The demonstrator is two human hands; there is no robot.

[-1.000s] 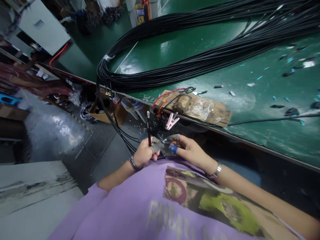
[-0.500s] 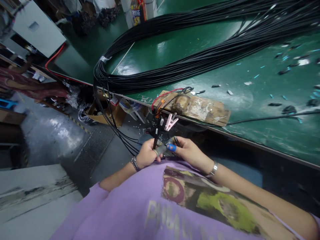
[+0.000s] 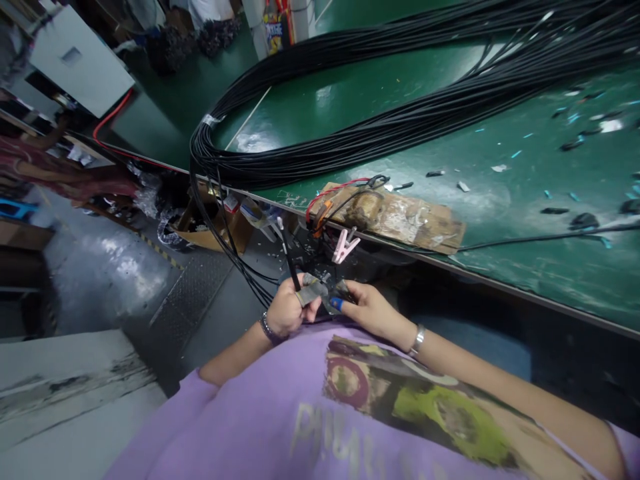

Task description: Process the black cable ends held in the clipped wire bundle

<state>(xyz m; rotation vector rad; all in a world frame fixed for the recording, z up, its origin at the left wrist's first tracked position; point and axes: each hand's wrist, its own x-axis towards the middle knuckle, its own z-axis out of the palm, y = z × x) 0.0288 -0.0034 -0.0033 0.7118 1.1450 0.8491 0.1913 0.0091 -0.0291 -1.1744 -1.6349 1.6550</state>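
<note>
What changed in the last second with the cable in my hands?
The cable in the left hand tipped right, then swung back; its tip now leans left. The right hand stays close by it. Pink clip and bundle have not moved.

The left hand (image 3: 286, 312) closes around a black cable (image 3: 287, 257). The cable's lower run is hidden inside the grip, and its tip is too small to identify. The right hand (image 3: 367, 310) meets a small grey part (image 3: 326, 299) at the fingertips. The part's type, and whether the right grip closes on it, cannot be determined. The black cable bundle (image 3: 350, 137) and the green counter (image 3: 525, 220) are cut off by the top and right edges. Hanging cables (image 3: 235, 257) partly mask the cardboard box (image 3: 210, 230). The space under the counter edge is dark.
</note>
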